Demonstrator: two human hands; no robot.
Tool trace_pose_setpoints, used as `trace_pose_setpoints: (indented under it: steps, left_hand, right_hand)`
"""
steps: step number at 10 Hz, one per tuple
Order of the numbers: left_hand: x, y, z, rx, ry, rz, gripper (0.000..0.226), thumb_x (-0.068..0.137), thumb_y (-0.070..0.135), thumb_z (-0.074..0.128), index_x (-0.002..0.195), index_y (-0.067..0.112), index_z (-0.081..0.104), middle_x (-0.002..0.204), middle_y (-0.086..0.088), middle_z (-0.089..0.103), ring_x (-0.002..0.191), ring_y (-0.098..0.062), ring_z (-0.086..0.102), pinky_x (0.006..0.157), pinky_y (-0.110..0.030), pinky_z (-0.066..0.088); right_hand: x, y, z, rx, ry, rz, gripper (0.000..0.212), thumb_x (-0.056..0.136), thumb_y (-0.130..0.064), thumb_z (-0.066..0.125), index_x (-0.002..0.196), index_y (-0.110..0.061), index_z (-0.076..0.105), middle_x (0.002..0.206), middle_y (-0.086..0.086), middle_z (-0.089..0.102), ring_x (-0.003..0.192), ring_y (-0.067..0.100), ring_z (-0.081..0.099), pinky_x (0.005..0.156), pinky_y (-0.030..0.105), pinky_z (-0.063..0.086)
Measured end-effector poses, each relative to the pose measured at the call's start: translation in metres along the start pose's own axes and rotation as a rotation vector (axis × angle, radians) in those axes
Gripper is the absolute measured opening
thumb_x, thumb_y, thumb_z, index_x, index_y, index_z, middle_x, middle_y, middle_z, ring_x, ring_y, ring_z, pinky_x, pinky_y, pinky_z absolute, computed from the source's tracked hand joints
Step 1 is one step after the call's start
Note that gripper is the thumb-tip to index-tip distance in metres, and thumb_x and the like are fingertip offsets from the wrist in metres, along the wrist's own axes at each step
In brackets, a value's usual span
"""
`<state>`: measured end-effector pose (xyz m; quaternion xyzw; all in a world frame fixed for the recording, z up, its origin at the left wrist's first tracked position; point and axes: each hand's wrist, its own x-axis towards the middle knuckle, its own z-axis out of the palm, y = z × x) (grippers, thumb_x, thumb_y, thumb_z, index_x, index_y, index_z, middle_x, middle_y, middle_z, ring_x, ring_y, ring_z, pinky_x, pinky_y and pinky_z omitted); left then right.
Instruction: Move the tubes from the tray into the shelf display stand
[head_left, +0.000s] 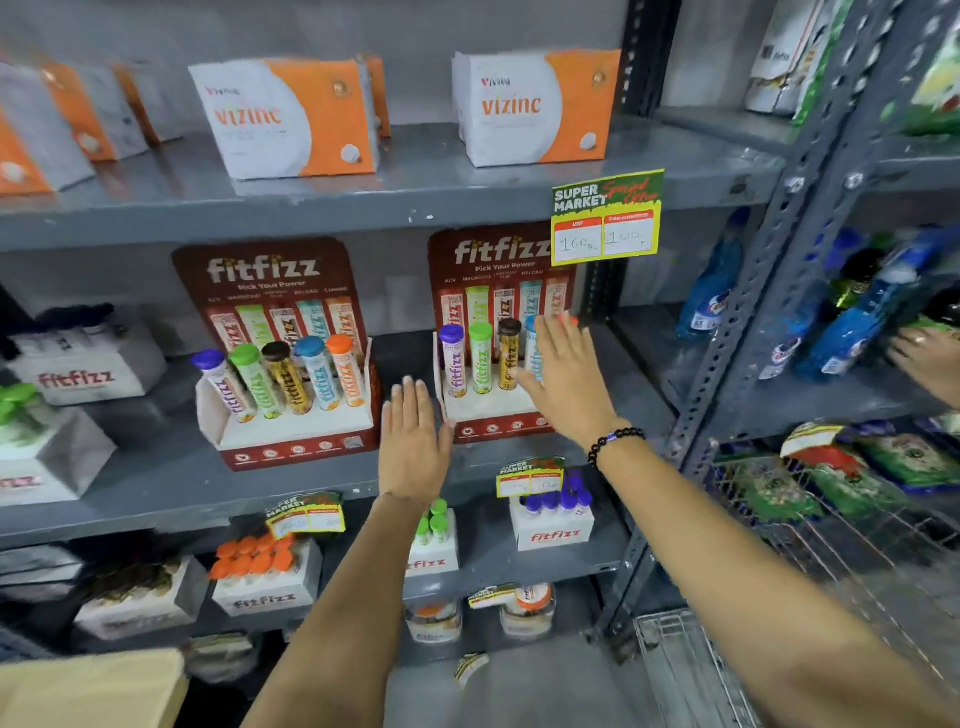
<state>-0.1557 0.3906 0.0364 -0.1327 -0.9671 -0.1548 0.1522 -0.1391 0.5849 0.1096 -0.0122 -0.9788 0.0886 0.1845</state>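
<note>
Two red fitfizz display stands sit on the middle shelf. The left stand (291, 436) holds several tubes with purple, green, brown, blue and orange caps. The right stand (493, 415) shows a purple tube (453, 361), a green tube (480, 358) and a brown tube (508, 356). My right hand (566, 379) lies flat and open across that stand's right side, hiding most of a blue tube; an orange cap (569, 318) peeks past my fingertips. My left hand (413, 441) is open, fingers straight, by the right stand's left edge. White fitfizz trays below hold orange-capped (254, 564), green-capped (434, 522) and purple-capped tubes (558, 499).
Orange and white Vizinc boxes (291, 119) stand on the top shelf. A yellow price tag (605, 218) hangs over the right stand. Blue bottles (714, 280) fill the neighbouring rack, where another person's hand (924, 364) reaches in. A wire basket (841, 525) holds green packets at right.
</note>
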Motion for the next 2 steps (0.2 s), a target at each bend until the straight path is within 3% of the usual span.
trace_pose_setpoints:
  steps: [1,2]
  left_hand:
    - [-0.005,0.005,-0.04,-0.02,0.189,0.104,0.064,0.097,0.043,0.02,0.143,-0.002,0.02,0.151,-0.022,0.021,0.141,-0.034,0.015,0.116,-0.046,0.014]
    - [0.004,0.008,-0.085,0.0,0.319,0.174,0.07,0.095,0.048,0.01,0.143,-0.003,0.021,0.151,-0.024,0.021,0.14,-0.035,0.014,0.115,-0.044,0.01]
  right_hand:
    - [-0.019,-0.027,-0.013,-0.017,0.145,-0.023,0.066,0.097,-0.043,0.036,0.147,-0.004,0.018,0.158,0.016,0.015,0.147,0.031,0.009,0.12,0.053,0.01]
    - [-0.025,-0.049,-0.034,-0.052,0.328,-0.065,0.062,0.098,-0.037,0.036,0.147,-0.003,0.019,0.157,0.019,0.018,0.146,0.033,0.013,0.118,0.05,0.007]
